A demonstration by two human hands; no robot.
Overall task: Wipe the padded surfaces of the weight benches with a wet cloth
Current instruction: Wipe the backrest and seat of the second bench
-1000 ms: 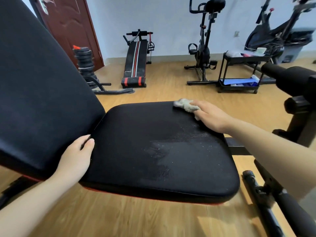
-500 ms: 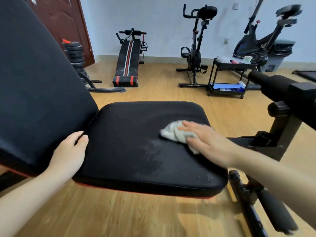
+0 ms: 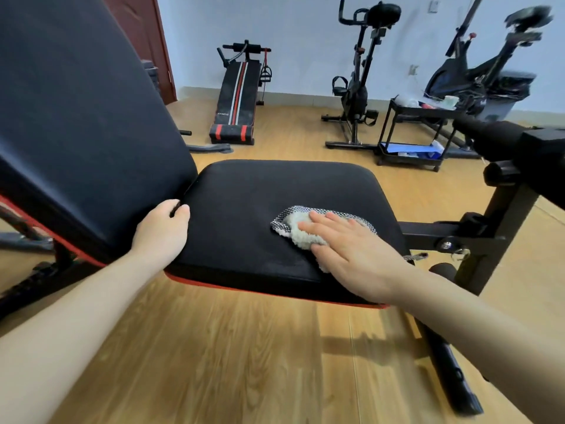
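Observation:
A black padded seat (image 3: 260,191) with a red lower edge fills the middle of the head view. Its tilted black backrest (image 3: 79,117) rises at the left. My right hand (image 3: 351,255) lies flat on a pale fluffy cloth (image 3: 298,229) with a checked backing, pressing it onto the right half of the seat. My left hand (image 3: 162,231) rests at the gap between backrest and seat, fingers curled over the seat's left edge.
The bench's black frame and foam roller (image 3: 501,136) stand at the right. Beyond, on the wooden floor: a sit-up bench (image 3: 237,99), an exercise bike (image 3: 357,87), a low black cart (image 3: 409,136), another bike (image 3: 477,75) and a brown door (image 3: 143,35).
My right hand has dragged the cloth from the seat's far right corner toward me and leftward onto the seat's middle right. The left hand stays at the gap.

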